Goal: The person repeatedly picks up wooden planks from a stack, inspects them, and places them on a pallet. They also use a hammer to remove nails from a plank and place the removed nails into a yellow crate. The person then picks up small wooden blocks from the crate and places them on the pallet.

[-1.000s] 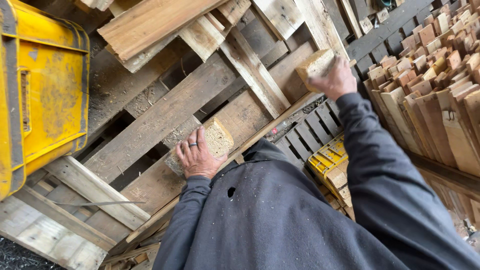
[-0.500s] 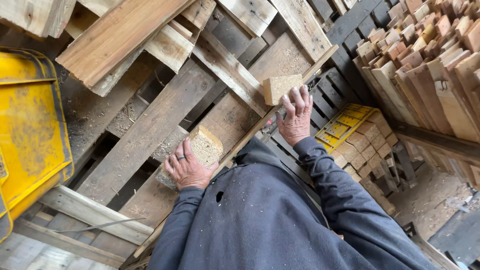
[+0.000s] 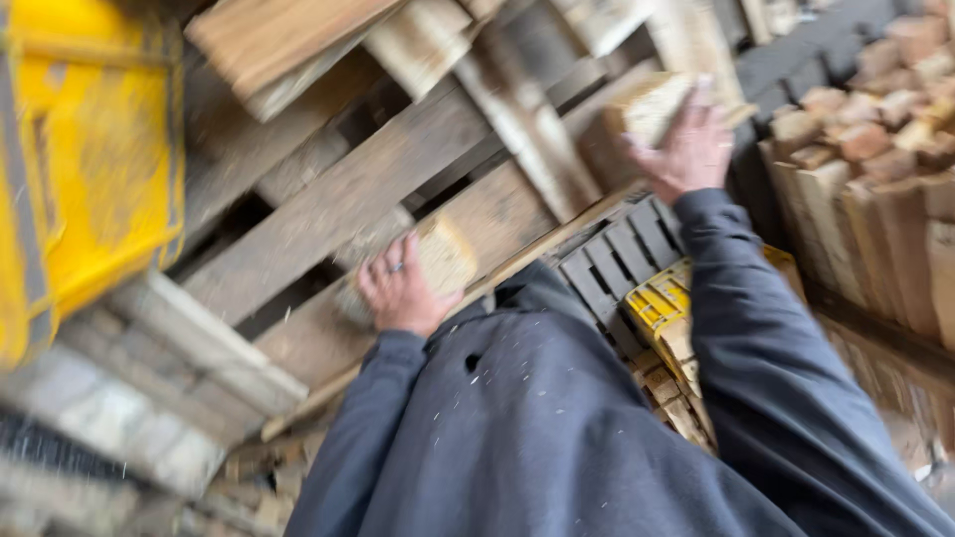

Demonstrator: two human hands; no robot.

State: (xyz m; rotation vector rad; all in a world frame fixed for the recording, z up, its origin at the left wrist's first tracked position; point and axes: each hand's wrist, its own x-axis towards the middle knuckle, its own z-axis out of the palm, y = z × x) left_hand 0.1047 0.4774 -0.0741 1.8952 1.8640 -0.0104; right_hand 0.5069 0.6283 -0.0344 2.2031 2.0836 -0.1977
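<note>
While the view blurs, the left hand [image 3: 398,290] closes its fingers around a pale wood block [image 3: 441,261] resting on a slanted pallet [image 3: 338,204]; the right hand [image 3: 686,149] grips another block [image 3: 652,104] higher up. A yellow machine [image 3: 90,169] stands left, stacked wood pieces [image 3: 875,179] right.

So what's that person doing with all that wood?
A person in a dark jacket is handling small blocks of wood. The left hand rests on one pale block lying on a wooden pallet. The right hand holds another block up higher. A big stack of cut blocks stands on the right, and a yellow bin sits on the left. The picture is blurry.
</note>
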